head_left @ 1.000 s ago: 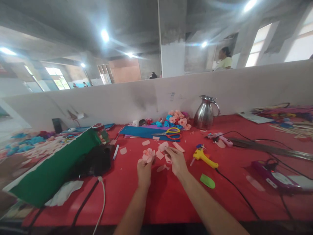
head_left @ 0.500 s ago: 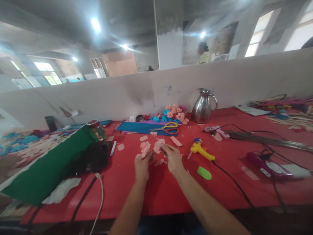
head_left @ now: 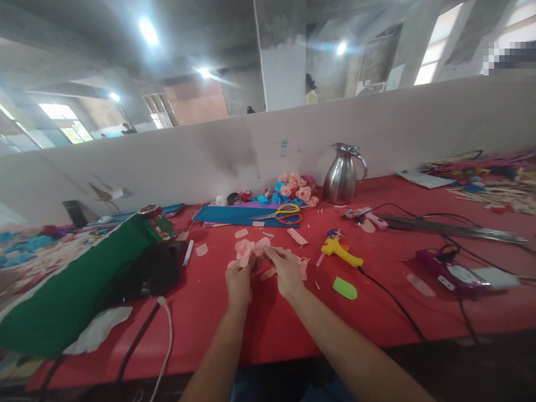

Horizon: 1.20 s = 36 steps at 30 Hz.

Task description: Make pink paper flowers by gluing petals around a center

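Between the fingers of my left hand [head_left: 238,285] is a partly formed pink paper flower [head_left: 243,251], its petals facing up and away. My right hand [head_left: 287,271] pinches a pink paper petal [head_left: 262,245] by its edge, right beside the flower; whether the two touch I cannot tell. Loose pink paper pieces lie around both hands, among them a strip [head_left: 297,236] and a rounded piece [head_left: 201,249]. To the right rest a yellow glue gun [head_left: 342,252] and a lime green scoop-shaped piece [head_left: 345,288].
Scissors [head_left: 285,214] lie on blue paper [head_left: 226,215], with finished paper flowers [head_left: 299,190] behind. A steel jug [head_left: 340,176] stands at the back. Left are a green box [head_left: 79,290], a dark phone [head_left: 151,273] and a jar [head_left: 157,220]. A purple power strip [head_left: 452,273] and cables lie right.
My right hand has brought its petal leftward, closer against the flower in my left hand. The camera view has shifted slightly, so the table things appear a little further left and up.
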### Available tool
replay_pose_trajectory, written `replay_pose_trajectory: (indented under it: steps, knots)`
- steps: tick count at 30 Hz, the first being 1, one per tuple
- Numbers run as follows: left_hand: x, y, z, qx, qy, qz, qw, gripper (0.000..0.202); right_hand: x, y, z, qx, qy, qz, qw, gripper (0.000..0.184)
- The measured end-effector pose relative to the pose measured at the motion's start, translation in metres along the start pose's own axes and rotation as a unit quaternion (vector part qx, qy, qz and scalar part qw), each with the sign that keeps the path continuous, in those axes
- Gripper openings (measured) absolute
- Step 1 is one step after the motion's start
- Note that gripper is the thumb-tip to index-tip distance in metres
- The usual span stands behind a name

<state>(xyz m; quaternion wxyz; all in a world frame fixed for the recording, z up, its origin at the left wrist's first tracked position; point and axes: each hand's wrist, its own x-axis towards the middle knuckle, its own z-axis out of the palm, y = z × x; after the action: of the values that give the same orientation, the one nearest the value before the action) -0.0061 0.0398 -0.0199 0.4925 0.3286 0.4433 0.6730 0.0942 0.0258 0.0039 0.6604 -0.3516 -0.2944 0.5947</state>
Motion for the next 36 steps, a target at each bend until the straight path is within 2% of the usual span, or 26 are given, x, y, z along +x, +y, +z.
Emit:
replay_pose_trajectory:
  steps: [3, 10, 21, 28, 36]
  knots:
    - [0.0, -0.001, -0.001, 0.009, 0.003, 0.017, 1.0, 0.023, 0.001, 0.002, -0.001, 0.006, 0.004, 0.017, 1.0, 0.026]
    - [0.0, -0.003, -0.003, 0.047, 0.002, 0.046, 0.998, 0.021, 0.007, 0.012, -0.005, 0.031, 0.008, -0.01, 0.999, 0.02]
    - [0.001, -0.006, -0.005, 0.031, -0.012, 0.038, 0.999, 0.021, 0.0, 0.007, 0.0, 0.023, 0.003, 0.015, 1.0, 0.03]
    - [-0.004, 0.001, 0.0, 0.038, -0.014, 0.033, 0.999, 0.026, 0.0, 0.009, -0.001, 0.024, -0.004, 0.03, 0.999, 0.033]
    - [-0.009, 0.005, 0.004, 0.027, -0.013, 0.03, 0.999, 0.02, -0.001, 0.01, 0.001, 0.022, -0.017, 0.006, 1.0, 0.025]
